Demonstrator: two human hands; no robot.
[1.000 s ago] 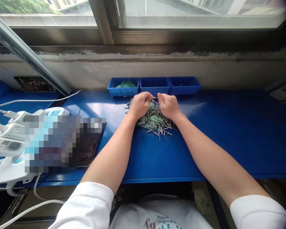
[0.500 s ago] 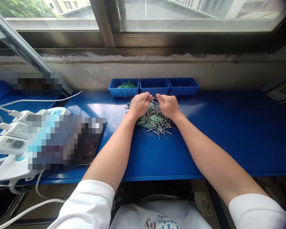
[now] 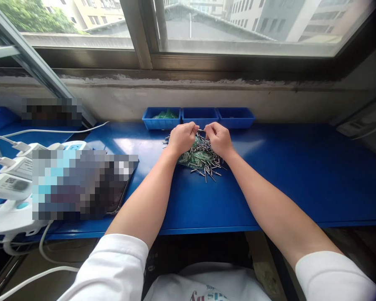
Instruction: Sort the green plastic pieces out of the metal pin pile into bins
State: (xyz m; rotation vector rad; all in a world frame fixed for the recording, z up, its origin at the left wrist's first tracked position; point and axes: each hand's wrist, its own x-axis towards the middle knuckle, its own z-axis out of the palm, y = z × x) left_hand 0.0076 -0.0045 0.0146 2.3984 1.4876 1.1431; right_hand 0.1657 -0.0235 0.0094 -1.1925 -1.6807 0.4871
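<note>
Head view: left hand [image 3: 183, 139], right hand [image 3: 219, 140] just apart over pins [image 3: 206, 170] heaped with green bag [image 3: 194, 159]; fingers of both seem clamped on rod [image 3: 201, 130] between. Slim hold could let rod slip; low knuckles could scatter pins across surface [image 3: 269, 175].

We saw small rods [image 3: 203, 147] of shiny, smooth metal and a crinkled, glossy plastic film [image 3: 192, 159]. The table [image 3: 301, 175] looked smooth and glossy to us, the bins [image 3: 161, 124] smooth plastic, the sleeves [image 3: 115, 257] matt cloth, the wall [image 3: 119, 98] rough on top.
</note>
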